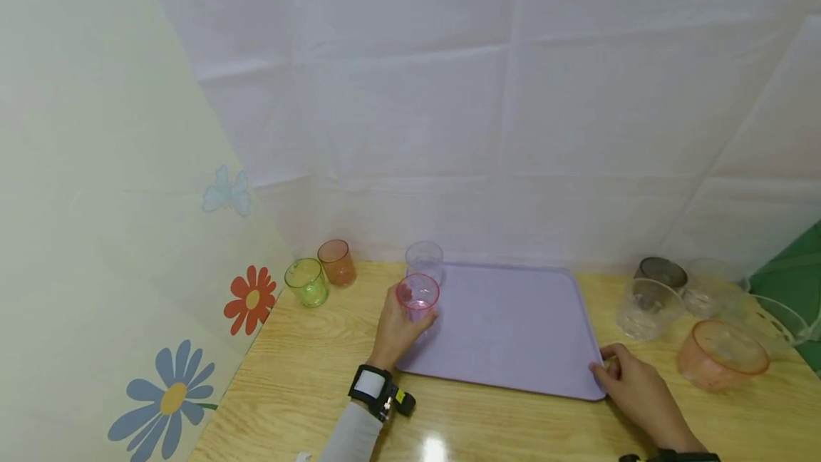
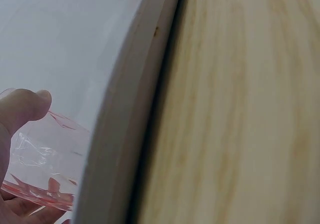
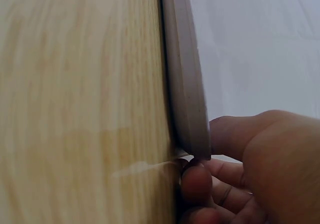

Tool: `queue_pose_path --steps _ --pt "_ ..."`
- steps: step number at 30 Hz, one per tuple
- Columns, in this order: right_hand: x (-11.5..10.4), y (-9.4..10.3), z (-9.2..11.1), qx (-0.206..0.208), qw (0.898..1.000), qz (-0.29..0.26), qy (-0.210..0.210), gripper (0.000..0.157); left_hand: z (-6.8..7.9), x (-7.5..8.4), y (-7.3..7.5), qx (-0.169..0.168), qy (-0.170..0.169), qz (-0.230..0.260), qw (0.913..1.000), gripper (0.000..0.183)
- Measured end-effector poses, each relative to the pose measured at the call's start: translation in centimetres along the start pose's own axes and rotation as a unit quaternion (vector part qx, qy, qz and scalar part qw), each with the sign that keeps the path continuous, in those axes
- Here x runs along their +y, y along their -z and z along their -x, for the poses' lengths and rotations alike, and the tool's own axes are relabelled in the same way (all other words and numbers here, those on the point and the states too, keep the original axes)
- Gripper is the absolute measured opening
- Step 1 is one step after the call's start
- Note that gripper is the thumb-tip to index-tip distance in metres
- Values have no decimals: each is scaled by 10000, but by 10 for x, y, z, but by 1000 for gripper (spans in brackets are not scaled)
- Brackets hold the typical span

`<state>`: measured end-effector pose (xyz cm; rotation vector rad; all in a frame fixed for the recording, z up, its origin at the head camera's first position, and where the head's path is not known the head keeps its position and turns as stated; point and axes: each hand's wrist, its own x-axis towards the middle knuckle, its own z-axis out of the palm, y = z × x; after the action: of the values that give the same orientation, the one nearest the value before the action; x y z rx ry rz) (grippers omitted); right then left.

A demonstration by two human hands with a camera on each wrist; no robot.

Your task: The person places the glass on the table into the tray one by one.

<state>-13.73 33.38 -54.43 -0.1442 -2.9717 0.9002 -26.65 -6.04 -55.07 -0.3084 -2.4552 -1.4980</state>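
My left hand (image 1: pixel 398 330) grips a clear pink-rimmed cup (image 1: pixel 418 292) over the left part of a lavender tray (image 1: pixel 507 326). In the left wrist view the thumb (image 2: pixel 25 108) lies on one side of the cup (image 2: pixel 40 154) and the fingers on the other. Whether the cup's base touches the tray cannot be seen. Just behind it is a clear cup (image 1: pixel 425 255) at the tray's back left corner. My right hand (image 1: pixel 635 387) pinches the tray's front right corner; in the right wrist view curled fingers (image 3: pixel 196 184) meet the tray's rim (image 3: pixel 187 73).
A green cup (image 1: pixel 308 284) and an orange-brown cup (image 1: pixel 337 264) stand left on the wooden table (image 1: pixel 308 362). To the right are a dark cup (image 1: pixel 662 273), a clear cup (image 1: pixel 648 312), an orange bowl (image 1: pixel 721 358) and other clear vessels. A white sheet (image 1: pixel 410 105) hangs behind.
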Motion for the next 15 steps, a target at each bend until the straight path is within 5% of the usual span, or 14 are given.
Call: queue_pose_path --steps 15 --pt "3 -3 0 110 9999 -25 91 40 0 -1 0 -10 212 131 9997 88"
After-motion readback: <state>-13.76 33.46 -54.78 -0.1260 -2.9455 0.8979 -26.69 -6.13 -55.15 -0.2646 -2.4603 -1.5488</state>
